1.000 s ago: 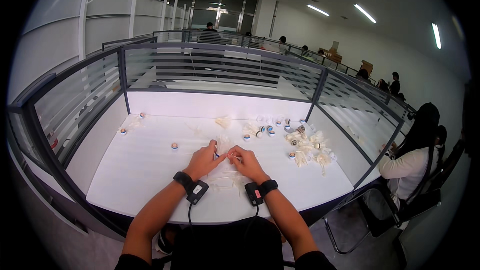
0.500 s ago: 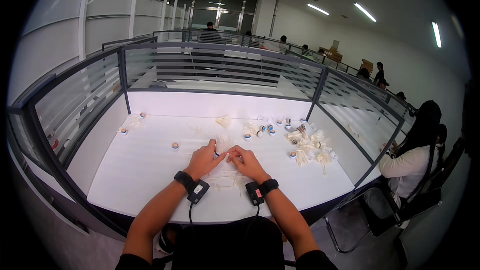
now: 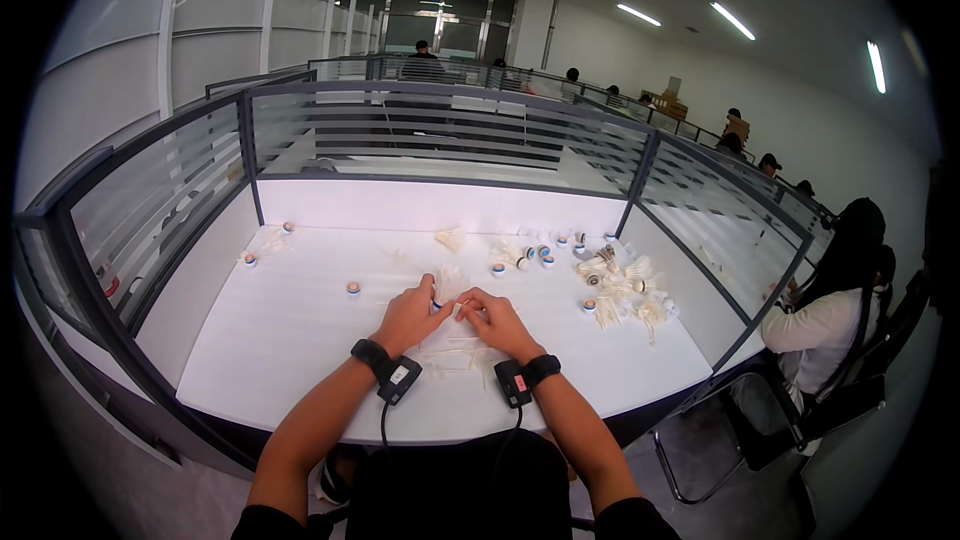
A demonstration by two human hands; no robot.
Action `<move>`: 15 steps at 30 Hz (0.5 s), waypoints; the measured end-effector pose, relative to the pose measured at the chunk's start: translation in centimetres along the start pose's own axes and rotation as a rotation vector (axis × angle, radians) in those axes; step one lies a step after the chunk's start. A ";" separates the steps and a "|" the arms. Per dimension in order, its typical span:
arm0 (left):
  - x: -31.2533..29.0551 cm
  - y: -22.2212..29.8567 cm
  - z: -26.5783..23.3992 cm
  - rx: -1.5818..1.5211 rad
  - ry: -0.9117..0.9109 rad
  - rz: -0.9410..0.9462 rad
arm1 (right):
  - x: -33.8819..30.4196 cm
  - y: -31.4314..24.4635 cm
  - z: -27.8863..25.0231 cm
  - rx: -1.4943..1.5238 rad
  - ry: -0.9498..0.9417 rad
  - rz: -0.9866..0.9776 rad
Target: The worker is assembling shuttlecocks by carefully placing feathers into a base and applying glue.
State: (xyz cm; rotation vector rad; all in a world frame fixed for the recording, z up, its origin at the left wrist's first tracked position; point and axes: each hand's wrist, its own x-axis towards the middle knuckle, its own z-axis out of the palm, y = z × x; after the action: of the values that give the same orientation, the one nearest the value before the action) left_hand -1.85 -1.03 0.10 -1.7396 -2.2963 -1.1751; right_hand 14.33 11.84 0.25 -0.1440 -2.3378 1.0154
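Observation:
My left hand (image 3: 408, 318) is closed round a shuttlecock (image 3: 449, 283), whose pale feathers fan out away from me; a bit of its blue band shows by the thumb. My right hand (image 3: 499, 325) is bent in a pinch right beside it, fingertips almost touching the left thumb. Something small and pale shows at those fingertips, too small to name. Loose white feathers (image 3: 450, 357) lie on the desk beneath and between my wrists. Farther off, a single feather cluster (image 3: 449, 239) rests on the white desk (image 3: 290, 340).
Shuttlecocks and feathers lie heaped (image 3: 625, 285) at the right. Several blue-banded cork bases (image 3: 498, 269) lie left of the heap, and another cork base (image 3: 353, 288) sits left of my hands. Low partitions (image 3: 440, 202) enclose the desk. A person (image 3: 825, 310) sits at the right.
My hands keep nearly the same place and grip. The right fingers have shifted slightly at the shuttlecock, and the whole view has moved a little.

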 end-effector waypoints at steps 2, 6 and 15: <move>0.1 0.1 0.1 0.005 -0.007 -0.002 | -0.1 0.3 0.0 0.001 0.008 -0.004; 0.2 -0.1 0.3 -0.007 -0.002 0.012 | 0.0 0.5 0.0 -0.012 0.010 -0.013; 0.3 0.1 0.2 -0.027 -0.013 0.019 | -0.2 0.9 -0.1 -0.038 0.026 -0.013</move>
State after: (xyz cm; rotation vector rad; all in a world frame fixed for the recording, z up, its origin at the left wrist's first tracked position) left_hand -1.75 -0.67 0.10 -1.7797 -2.2758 -1.2015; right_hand 14.39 12.51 -0.42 -0.1560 -2.3327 0.9573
